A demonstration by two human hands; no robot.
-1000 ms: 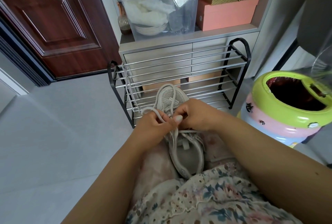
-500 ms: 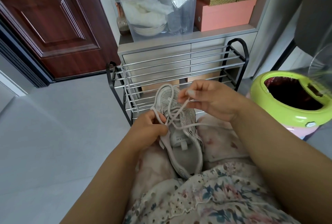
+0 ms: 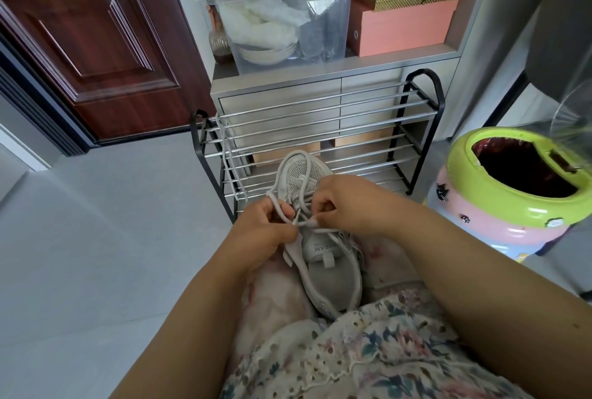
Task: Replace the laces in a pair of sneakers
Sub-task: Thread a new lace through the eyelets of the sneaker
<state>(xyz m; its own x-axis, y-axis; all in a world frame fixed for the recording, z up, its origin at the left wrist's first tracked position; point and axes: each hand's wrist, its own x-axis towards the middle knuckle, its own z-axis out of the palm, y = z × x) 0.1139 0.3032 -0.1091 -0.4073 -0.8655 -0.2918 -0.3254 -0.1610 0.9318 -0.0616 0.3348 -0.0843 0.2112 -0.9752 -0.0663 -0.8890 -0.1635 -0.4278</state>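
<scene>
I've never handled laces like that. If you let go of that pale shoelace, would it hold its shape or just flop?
Probably flop: the shoelace droops in a loose loop over the sneaker toe. It likely weighs little, since each hand's light pinch, left hand, right hand, keeps it up.

Right hand (image 3: 347,206) has dropped from its raised pull at 1 o'clock of the sneaker (image 3: 323,254), back down over the eyelets, now close beside the left hand (image 3: 266,232). Lace (image 3: 290,216) slack taken up; its tip is now pinched low in the right fingers (image 3: 320,217), near the tongue.
</scene>
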